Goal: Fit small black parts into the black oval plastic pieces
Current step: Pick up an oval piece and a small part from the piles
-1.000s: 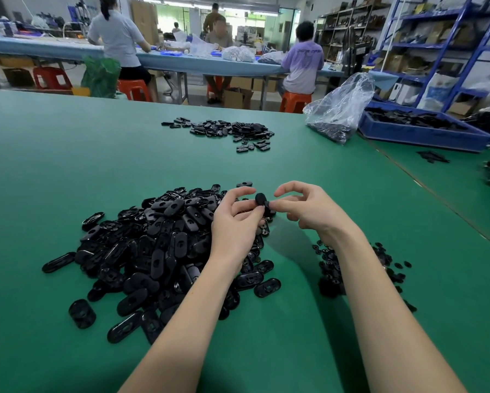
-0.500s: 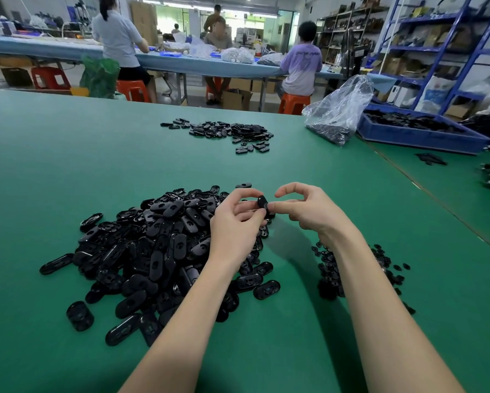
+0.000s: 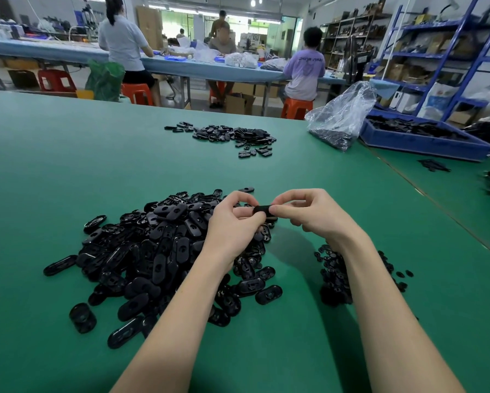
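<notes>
I sit at a green table point(image 3: 96, 154) in a bright workshop, facing a long blue workbench point(image 3: 181, 68) with orange stools point(image 3: 296, 107), blue metal shelving point(image 3: 447, 52) at my right, and ceiling strip lights point(image 3: 209, 15) beyond.

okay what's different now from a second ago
The oval piece has turned from end-up to lying level between the hands. Left hand and right hand still pinch it together. Big pile and small parts stayed put.
</notes>
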Motion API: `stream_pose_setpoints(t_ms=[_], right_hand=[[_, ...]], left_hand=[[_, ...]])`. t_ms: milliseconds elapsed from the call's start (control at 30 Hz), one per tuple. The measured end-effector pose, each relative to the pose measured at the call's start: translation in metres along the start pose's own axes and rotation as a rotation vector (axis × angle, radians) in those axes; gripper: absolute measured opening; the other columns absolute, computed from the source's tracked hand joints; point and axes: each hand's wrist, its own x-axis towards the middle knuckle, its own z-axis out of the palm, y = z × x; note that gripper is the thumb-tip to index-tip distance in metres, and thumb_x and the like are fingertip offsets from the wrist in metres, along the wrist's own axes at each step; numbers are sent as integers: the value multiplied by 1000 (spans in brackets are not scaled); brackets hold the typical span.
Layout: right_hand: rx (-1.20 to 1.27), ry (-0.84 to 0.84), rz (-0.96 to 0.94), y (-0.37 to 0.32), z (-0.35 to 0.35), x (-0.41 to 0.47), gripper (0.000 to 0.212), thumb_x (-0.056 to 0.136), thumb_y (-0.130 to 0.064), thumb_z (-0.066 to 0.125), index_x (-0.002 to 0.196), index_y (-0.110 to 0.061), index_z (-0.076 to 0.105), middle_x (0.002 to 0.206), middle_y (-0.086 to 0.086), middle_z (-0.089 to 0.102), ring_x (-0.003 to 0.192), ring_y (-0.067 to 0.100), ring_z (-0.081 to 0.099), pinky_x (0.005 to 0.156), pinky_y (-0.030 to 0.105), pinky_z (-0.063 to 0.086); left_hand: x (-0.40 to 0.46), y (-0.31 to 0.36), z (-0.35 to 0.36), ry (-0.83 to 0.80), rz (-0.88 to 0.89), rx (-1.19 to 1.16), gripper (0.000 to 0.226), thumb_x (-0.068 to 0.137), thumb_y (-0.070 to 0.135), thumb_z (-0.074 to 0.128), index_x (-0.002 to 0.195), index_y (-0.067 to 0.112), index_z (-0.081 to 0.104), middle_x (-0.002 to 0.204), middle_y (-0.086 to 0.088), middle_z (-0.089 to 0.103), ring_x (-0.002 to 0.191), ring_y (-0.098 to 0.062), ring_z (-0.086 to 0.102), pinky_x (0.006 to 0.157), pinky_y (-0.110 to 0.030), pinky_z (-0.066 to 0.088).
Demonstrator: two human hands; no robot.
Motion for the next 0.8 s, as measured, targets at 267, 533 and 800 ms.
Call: stream_pose_setpoints(t_ms=[267, 533, 800], right_hand=[[-68, 46, -48, 0, 10, 5, 7, 85, -20, 82, 83, -20, 76, 64, -9, 64, 57, 4, 54, 61, 20, 41], [-120, 73, -88, 7, 14, 7, 8, 85, -22, 81, 81, -22, 74, 70, -11, 69, 53, -1, 53, 60, 18, 41], [-89, 81, -123, 8, 12, 6, 10, 85, -20, 81, 80, -22, 73, 68, -11, 70, 57, 2, 57, 56, 14, 42]], left_hand=[[2, -2, 1, 65, 37, 88, 12, 78, 23, 78, 84, 29, 69, 80, 4, 77, 75, -24, 74, 70, -33, 55], [4, -6, 1, 100, 41, 124, 13, 82, 16, 77, 88, 26, 71, 84, 3, 75, 74, -9, 73, 65, -21, 48], [4, -6, 1, 92, 36, 74, 13, 81, 19, 81, 87, 26, 72, 85, 0, 75, 74, -12, 73, 67, -23, 49]])
